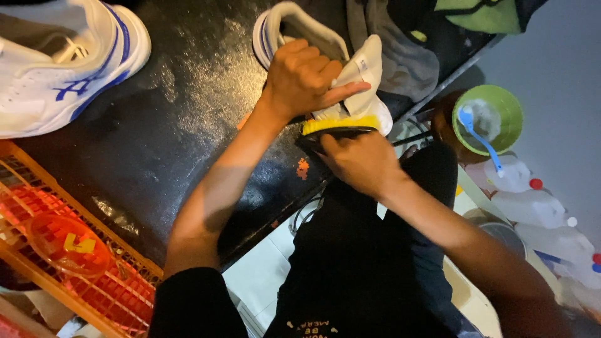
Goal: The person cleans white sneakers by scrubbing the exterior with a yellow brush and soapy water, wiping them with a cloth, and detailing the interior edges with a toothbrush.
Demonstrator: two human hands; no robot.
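Your left hand (300, 78) grips a white shoe (350, 81) at the edge of the dark surface (188, 119), fingers curled over its upper. Your right hand (363, 163) closes around a black brush (338, 128), its yellow bristles touching the shoe. A second white-and-blue shoe (62, 62) lies well apart; a green bowl (494, 119) holds a blue toothbrush (479, 134)

You wear a black top with short sleeves; the left sleeve (194, 300) ends above the elbow, and both forearms are bare. Small pale lettering runs across the shirt front (310, 327). Your trousers (375, 250) are black too. No gloves, rings or watch show.
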